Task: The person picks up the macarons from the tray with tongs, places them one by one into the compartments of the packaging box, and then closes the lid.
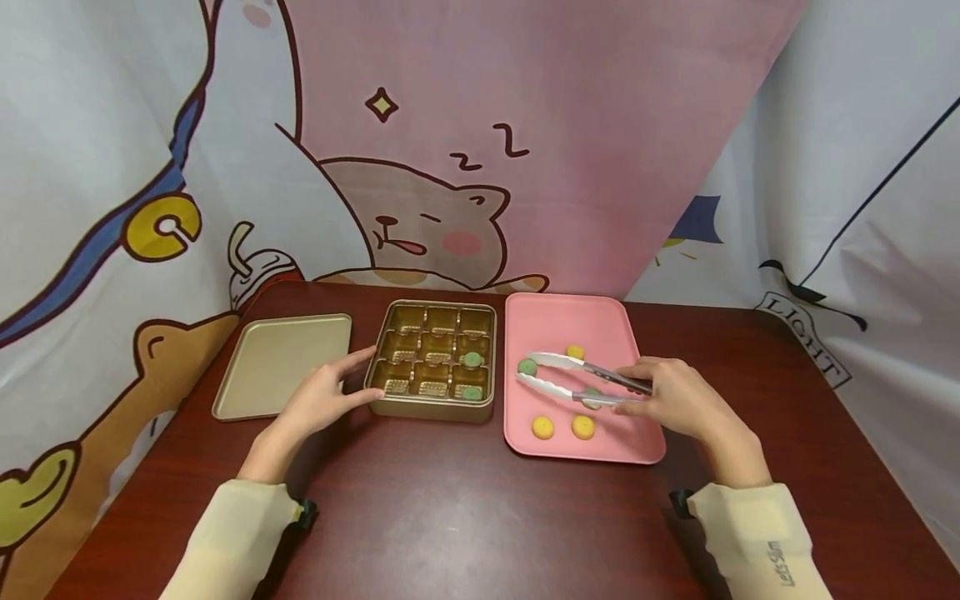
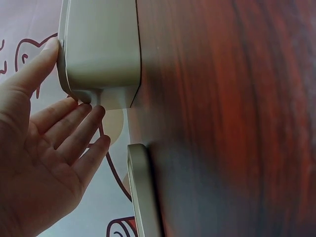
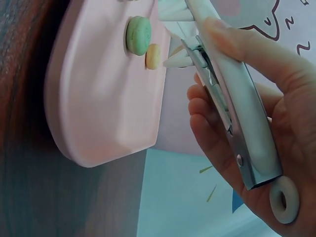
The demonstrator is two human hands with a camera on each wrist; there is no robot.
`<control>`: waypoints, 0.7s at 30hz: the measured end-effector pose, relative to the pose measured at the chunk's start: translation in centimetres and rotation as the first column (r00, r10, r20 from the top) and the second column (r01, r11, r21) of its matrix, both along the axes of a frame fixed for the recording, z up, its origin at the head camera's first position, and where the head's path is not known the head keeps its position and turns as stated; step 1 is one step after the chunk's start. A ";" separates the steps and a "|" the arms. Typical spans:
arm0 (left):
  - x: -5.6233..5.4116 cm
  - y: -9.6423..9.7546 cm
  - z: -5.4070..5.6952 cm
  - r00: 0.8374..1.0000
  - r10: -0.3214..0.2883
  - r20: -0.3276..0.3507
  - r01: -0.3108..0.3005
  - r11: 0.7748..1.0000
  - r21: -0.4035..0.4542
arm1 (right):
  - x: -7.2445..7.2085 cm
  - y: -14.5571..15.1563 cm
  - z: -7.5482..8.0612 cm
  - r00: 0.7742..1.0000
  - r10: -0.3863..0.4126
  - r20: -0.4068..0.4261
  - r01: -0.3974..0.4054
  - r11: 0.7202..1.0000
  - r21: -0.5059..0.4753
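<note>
My left hand (image 1: 321, 400) rests at the left side of a gold box (image 1: 431, 408) with a divided insert. Its thumb touches the rim by the front-left corner, and the other fingers lie fairly straight against the side. Two green macarons (image 1: 472, 359) sit in the middle and front compartments of the right column. With my right hand (image 1: 671, 396) I grip metal tongs (image 1: 611, 377) over a pink tray (image 1: 577, 317). The tongs' white tips are spread on either side of a green macaron (image 1: 527, 367) near the tray's left edge. Another green macaron (image 3: 138, 35) lies partly hidden beneath the tongs.
Yellow macarons (image 1: 543, 427) lie on the pink tray, two near its front and one behind the tongs. A flat gold lid (image 1: 281, 367) lies left of the box on the dark wooden table (image 1: 450, 508). A printed cloth (image 1: 585, 150) hangs behind.
</note>
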State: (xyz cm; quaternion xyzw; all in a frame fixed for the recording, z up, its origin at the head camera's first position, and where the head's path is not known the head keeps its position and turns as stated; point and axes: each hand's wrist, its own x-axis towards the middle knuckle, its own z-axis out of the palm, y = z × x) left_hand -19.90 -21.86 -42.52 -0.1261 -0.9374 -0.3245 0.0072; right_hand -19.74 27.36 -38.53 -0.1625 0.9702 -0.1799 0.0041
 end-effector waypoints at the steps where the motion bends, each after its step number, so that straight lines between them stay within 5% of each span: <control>1: 0.0 0.0 0.0 1.000 0.000 0.002 0.000 1.000 0.001 | 0.0 0.0 0.0 1.000 -0.005 0.007 0.005 1.000 0.001; 21: -0.1 0.0 0.1 1.000 -0.004 -0.009 0.004 1.000 0.005 | 0.2 -0.1 -0.4 1.000 -0.008 -0.010 0.008 1.000 -0.006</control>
